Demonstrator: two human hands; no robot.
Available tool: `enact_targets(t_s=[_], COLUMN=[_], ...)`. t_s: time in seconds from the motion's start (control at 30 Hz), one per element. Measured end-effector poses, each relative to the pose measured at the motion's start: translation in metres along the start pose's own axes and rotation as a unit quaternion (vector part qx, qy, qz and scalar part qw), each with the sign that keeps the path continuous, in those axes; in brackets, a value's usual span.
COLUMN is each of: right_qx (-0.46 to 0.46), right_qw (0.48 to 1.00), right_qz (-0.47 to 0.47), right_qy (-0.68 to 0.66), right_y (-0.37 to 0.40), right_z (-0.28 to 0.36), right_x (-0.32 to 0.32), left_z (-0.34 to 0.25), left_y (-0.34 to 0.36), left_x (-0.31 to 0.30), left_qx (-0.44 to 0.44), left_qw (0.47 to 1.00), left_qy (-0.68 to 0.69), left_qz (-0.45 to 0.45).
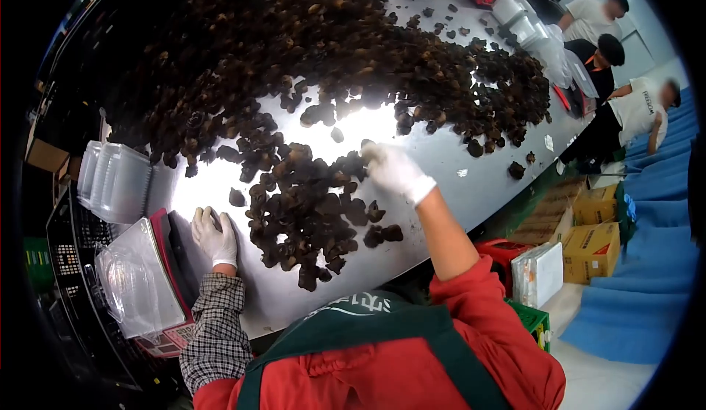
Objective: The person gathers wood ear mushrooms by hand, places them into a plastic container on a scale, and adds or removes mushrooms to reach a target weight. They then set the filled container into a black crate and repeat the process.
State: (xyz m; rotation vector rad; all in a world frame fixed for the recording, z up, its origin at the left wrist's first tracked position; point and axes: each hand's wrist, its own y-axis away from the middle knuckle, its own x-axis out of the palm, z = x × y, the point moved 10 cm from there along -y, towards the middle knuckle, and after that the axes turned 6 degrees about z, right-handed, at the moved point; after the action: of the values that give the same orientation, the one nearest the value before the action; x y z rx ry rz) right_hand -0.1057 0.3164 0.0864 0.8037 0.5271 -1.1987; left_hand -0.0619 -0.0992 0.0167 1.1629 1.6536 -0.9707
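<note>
Head view: right grip (397, 172) partly curled at the edge of the small dark pile (305, 204); fingertips hard to make out, hold on any piece cannot be told. Left grip (215, 239) open, empty, palm down on the surface (382, 270), left of that pile. Large heap (294, 35) beyond both, its far-left side lost in shadow.

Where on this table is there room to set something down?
Beyond the right hand, between the big heap and the table's near edge, mostly bare. A narrower patch separates the left hand from the small pile. Crowded: under the heap, and the left side by the clear containers.
</note>
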Motion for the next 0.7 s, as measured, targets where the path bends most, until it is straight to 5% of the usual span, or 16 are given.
enact_targets(t_s=[0.07, 0.13, 0.27, 0.43, 0.6, 0.7], right_qx=[0.031, 0.099, -0.058, -0.182, -0.121, -0.138], right_qw=[0.984, 0.975, 0.998, 0.983, 0.984, 0.969], right_qz=[-0.095, 0.008, 0.026, 0.011, -0.052, -0.155], right_qy=[0.147, 0.198, 0.022, -0.023, -0.121, 0.131], right_y=[-0.021, -0.034, -0.015, 0.02, 0.028, 0.009], right_z=[-0.017, -0.02, 0.044, 0.083, 0.047, 0.008], right_x=[-0.011, 0.013, 0.071, 0.105, 0.034, 0.013], left_z=[-0.002, -0.001, -0.002, -0.001, 0.003, 0.002], left_y=[0.0, -0.001, 0.0, -0.002, -0.001, -0.001], left_x=[-0.002, -0.002, -0.002, 0.0, 0.003, 0.002], left_qx=[0.002, 0.004, 0.004, 0.015, 0.018, 0.014], left_qw=[1.0, 1.0, 1.0, 1.0, 1.0, 1.0], left_qy=[0.004, 0.001, -0.007, -0.002, -0.008, -0.011], left_qz=[0.001, -0.008, -0.009, -0.008, -0.016, -0.012])
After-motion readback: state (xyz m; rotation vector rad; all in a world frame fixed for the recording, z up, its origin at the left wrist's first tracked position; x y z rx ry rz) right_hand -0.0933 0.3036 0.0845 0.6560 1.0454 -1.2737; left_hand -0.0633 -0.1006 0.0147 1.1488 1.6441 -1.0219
